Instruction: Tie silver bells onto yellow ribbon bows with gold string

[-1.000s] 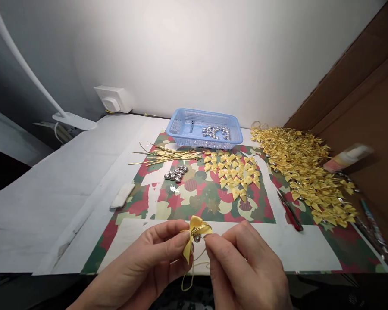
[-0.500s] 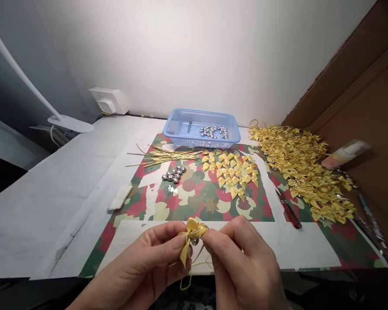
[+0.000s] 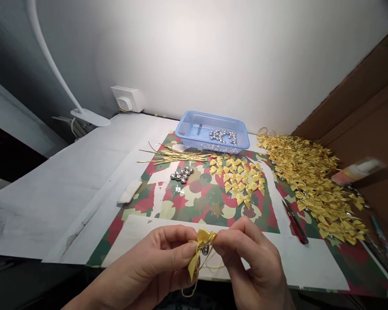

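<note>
My left hand and my right hand meet at the near table edge, both pinched on one small yellow ribbon bow. A little silver bell hangs at the bow's middle, and thin gold wire trails down from it below my fingers. Both hands are closed on the bow. Farther back lie a loose group of plain yellow bows, a small heap of silver bells and a bundle of gold wires.
A blue basket with more bells stands at the back. A large pile of bows with bells fills the right side. Red-handled scissors, a glue tube, a lamp base and a brown cardboard wall surround the patterned paper.
The view has shifted a little, so the table's things sit slightly right. My hands stay together on the bow, with my right fingers closer over its knot.
</note>
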The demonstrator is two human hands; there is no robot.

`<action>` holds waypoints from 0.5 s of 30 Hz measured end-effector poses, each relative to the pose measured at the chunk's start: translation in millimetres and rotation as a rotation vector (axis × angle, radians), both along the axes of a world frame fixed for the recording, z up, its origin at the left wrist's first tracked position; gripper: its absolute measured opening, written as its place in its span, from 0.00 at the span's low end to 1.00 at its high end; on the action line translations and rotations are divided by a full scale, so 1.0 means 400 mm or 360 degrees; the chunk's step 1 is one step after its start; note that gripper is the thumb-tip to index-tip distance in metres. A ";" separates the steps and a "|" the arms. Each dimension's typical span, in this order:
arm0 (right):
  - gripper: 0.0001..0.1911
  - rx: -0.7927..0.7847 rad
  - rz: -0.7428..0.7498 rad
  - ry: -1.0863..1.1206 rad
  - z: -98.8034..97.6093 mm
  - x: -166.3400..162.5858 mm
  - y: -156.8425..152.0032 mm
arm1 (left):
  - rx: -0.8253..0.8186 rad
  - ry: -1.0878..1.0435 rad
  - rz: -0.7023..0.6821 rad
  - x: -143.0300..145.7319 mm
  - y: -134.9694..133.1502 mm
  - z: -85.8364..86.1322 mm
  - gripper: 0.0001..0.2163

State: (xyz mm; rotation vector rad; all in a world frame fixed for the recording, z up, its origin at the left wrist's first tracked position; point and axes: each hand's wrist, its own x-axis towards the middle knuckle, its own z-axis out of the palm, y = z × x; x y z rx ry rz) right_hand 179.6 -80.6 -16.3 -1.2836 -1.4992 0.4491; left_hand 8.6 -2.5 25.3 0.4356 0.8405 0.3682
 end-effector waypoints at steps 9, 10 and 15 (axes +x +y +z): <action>0.09 -0.0038 -0.0079 0.0007 -0.026 -0.015 -0.015 | 0.0118 -0.0016 0.0065 -0.012 -0.016 -0.026 0.06; 0.09 -0.0014 -0.0062 0.0008 -0.029 -0.014 -0.014 | 0.0106 -0.0015 0.0061 -0.012 -0.017 -0.028 0.06; 0.10 0.0130 0.0035 0.0014 -0.033 0.000 -0.003 | 0.0001 -0.0083 -0.0020 -0.015 -0.018 -0.039 0.08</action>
